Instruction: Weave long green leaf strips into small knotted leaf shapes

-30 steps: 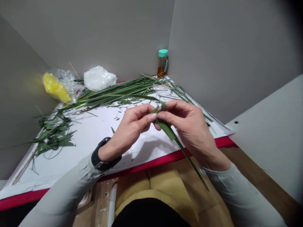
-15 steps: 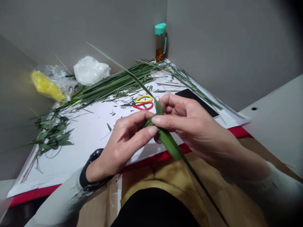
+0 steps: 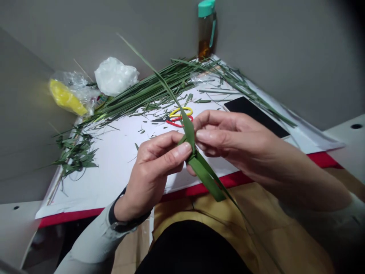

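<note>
My left hand [image 3: 162,163] pinches a folded green leaf strip [image 3: 203,175] between thumb and fingers, at the knot where its parts cross. One long thin end of the leaf rises up and left past the scissors; a wide stub and another thin end hang down to the right. Close beside the fold, on its right, is my right hand [image 3: 225,133]. Its thumb and fingers are curled together at the leaf's edge, and whether they grip any of it is hidden. Just behind the hands lie scissors [image 3: 178,117] with one yellow and one red handle, partly covered by the leaf.
Long green leaves [image 3: 148,87] are piled along the table's [image 3: 114,171] back edge, with cut scraps in front. A white plastic bag [image 3: 115,76], a yellow item in clear plastic [image 3: 67,97], a teal-lidded bottle [image 3: 205,32], a black tablet-like panel [image 3: 256,116] and leafy sprigs [image 3: 76,154] surround them.
My right thumb has come off the leaf's fold and moved to its right side, baring the knot. My left hand keeps its pinch. The view has shifted slightly.
</note>
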`<state>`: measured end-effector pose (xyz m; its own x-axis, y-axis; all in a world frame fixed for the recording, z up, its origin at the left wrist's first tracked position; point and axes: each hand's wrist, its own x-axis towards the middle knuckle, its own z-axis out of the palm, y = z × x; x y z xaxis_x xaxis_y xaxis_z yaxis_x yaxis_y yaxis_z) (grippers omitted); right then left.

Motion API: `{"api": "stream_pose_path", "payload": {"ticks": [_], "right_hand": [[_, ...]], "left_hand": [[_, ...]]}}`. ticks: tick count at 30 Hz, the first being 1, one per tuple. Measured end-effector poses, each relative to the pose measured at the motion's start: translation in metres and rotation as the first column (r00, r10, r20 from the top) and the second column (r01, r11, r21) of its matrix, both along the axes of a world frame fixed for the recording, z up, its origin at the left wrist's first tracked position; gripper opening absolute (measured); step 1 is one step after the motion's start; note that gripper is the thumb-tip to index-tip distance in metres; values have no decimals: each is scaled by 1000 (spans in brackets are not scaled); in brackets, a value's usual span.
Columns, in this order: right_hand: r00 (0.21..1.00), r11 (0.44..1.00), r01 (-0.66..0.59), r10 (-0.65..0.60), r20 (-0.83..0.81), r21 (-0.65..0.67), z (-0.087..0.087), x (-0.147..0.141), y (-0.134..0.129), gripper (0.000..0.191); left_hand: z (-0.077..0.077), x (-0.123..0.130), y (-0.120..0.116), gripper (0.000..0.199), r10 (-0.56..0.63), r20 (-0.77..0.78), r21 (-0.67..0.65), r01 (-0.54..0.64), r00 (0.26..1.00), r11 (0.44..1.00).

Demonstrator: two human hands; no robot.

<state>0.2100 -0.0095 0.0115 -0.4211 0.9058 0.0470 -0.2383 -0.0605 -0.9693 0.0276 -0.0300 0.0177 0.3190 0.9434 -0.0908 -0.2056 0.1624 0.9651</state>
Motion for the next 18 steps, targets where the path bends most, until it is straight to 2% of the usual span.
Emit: {"api": "stream_pose_path", "payload": {"ticks": [5,10,18], "right_hand": [[998,998,29,-32,52,52,-14,1,-6,15],[993,993,66,-75,92,94,-10,-1,-7,18],[990,998,49,-54,129,42,-4,0,-6,26]], "left_hand": [[-1,1,1,12,5,-26,3,-4,1000,1000],[-4,0,3,11,16,-36,22,-15,999,1000],[-7,-6,6,7,-25,-45,64,27,999,998]]}}
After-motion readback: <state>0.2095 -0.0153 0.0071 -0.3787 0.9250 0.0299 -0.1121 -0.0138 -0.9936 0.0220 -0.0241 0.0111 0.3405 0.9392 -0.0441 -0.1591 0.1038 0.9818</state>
